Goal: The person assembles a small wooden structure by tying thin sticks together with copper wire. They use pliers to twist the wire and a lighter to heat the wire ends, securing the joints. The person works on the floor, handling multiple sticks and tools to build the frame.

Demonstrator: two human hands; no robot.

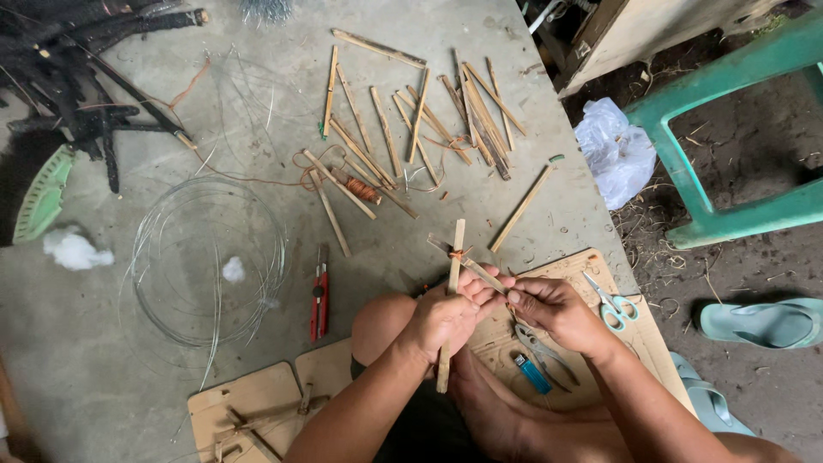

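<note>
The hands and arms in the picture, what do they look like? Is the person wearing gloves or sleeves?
No gloves and no sleeves. The left hand and right hand are bare, and both forearms are uncovered right down to the bottom edge of the picture. I can see no watch, ring or bracelet. The fingers are bare too, with short nails.

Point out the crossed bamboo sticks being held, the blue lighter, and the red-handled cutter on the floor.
crossed bamboo sticks (457,254): head view, on the bound crossing.
blue lighter (533,374): head view, mid-body, on the cardboard.
red-handled cutter (320,300): head view, middle of the red handles.
</note>
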